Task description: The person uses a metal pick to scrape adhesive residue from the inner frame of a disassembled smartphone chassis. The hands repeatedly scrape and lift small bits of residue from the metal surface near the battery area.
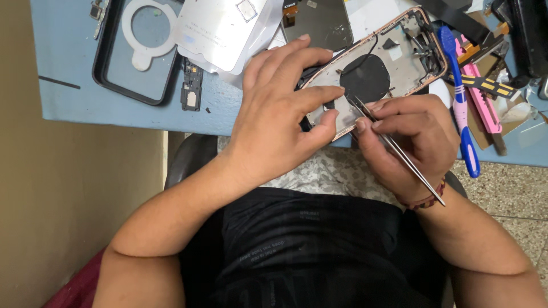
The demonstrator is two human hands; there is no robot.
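Note:
An opened phone rear housing [399, 54] with a pinkish rim and a round black coil [365, 77] lies on the blue table [68, 74] near its front edge. My left hand [279, 114] rests on the housing's near left end, fingers spread and pressing it down. My right hand [414, 140] pinches metal tweezers [394, 145]; their tips touch the inside of the housing just below the coil.
A black phone case [105, 74] with a white ring part lies at the left. Silver foil bags [222, 31] and a dark screen panel [319, 20] sit behind my left hand. A blue toothbrush [462, 108], a pink cutter [482, 100] and black tools lie at the right.

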